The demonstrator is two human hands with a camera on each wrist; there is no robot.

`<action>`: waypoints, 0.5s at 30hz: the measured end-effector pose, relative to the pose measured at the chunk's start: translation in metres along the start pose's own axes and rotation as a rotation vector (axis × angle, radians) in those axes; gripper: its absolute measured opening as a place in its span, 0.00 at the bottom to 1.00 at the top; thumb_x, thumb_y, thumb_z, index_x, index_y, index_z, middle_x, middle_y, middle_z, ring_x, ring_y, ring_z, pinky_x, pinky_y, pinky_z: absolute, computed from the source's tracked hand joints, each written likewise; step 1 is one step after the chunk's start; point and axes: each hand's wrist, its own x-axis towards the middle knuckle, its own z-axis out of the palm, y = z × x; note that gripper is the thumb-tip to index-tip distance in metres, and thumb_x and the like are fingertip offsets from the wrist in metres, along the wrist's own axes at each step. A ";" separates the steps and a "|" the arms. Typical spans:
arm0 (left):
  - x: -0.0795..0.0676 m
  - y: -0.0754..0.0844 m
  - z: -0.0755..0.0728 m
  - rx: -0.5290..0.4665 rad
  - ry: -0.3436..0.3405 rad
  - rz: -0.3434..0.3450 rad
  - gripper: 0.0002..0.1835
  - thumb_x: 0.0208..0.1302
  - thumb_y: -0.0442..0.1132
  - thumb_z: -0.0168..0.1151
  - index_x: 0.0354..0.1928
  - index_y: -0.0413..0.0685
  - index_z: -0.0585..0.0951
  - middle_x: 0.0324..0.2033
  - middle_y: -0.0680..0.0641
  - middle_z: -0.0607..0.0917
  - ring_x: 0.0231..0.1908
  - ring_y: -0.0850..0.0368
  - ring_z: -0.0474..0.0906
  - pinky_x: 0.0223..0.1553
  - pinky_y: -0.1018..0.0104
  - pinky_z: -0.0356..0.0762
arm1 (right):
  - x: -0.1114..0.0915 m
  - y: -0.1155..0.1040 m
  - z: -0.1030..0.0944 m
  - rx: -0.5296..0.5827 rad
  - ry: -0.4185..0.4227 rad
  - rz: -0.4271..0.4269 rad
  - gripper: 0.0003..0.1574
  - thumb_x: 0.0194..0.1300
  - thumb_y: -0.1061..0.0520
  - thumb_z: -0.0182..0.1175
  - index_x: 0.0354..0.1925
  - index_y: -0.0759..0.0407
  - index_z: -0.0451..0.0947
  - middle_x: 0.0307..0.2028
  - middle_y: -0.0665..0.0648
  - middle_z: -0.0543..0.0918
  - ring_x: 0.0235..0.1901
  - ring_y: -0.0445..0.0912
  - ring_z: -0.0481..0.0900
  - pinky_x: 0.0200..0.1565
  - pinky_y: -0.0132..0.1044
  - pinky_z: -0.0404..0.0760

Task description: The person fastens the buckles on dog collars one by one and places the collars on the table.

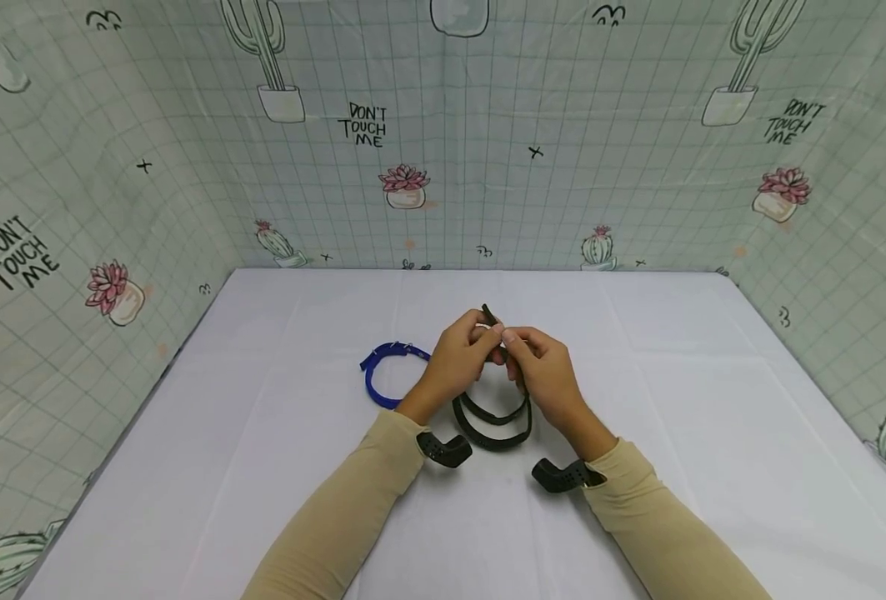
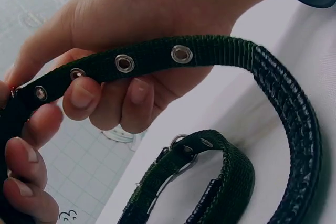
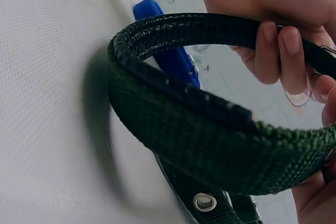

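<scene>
A dark green webbing dog collar (image 2: 157,53) with metal eyelets curves between both hands, its end poking up above them in the head view. My left hand (image 1: 453,354) pinches the strap with thumb and fingers. Close against it, my right hand (image 1: 548,371) also pinches the collar, their fingertips almost meeting. The fingers partly hide the buckle area. A second dark green collar (image 2: 239,169) forms a smaller closed loop below the held one. Its eyelet strap shows under the held collar in the right wrist view.
A blue collar (image 1: 372,383) lies looped on the white-covered table (image 1: 262,400), left of the hands and partly behind the left forearm. Grid-patterned cloth (image 1: 488,200) with cactus drawings rises behind the table and at both sides. Both wrists wear black devices (image 1: 446,450).
</scene>
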 end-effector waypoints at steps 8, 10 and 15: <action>-0.001 -0.001 0.000 -0.073 0.035 0.020 0.13 0.80 0.44 0.46 0.48 0.41 0.72 0.23 0.42 0.81 0.13 0.44 0.68 0.20 0.65 0.68 | -0.002 0.002 0.000 0.047 -0.007 -0.014 0.22 0.74 0.46 0.60 0.43 0.65 0.81 0.25 0.69 0.78 0.21 0.51 0.71 0.20 0.33 0.71; -0.001 -0.002 0.000 -0.068 0.049 0.032 0.13 0.80 0.45 0.45 0.48 0.41 0.72 0.23 0.40 0.80 0.17 0.35 0.71 0.22 0.65 0.68 | -0.001 0.002 -0.001 0.041 -0.004 -0.020 0.21 0.74 0.47 0.60 0.44 0.66 0.81 0.24 0.65 0.78 0.20 0.50 0.71 0.21 0.33 0.72; -0.001 -0.001 0.001 -0.048 0.086 0.021 0.15 0.79 0.47 0.47 0.48 0.42 0.75 0.23 0.45 0.76 0.24 0.33 0.75 0.25 0.64 0.69 | -0.002 0.001 -0.001 0.012 -0.009 -0.032 0.18 0.74 0.50 0.61 0.45 0.65 0.81 0.22 0.60 0.78 0.18 0.45 0.69 0.20 0.33 0.71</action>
